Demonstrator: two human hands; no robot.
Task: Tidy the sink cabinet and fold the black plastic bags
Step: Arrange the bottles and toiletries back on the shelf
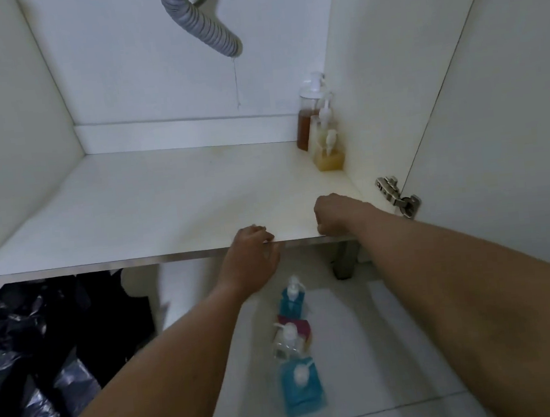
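Note:
The open sink cabinet has a white floor board. My left hand curls over its front edge, fingers on the lip. My right hand rests on the same edge, further right, fingers bent down onto the board. Neither hand holds a loose object. A heap of crumpled black plastic bags lies on the floor at the lower left, below the cabinet. Three pump bottles with brown and yellow liquid stand in the cabinet's back right corner.
A grey corrugated drain hose hangs from the top of the cabinet. Pump bottles with blue and clear contents stand in a row on the tiled floor between my arms. The open door with its hinge is at the right.

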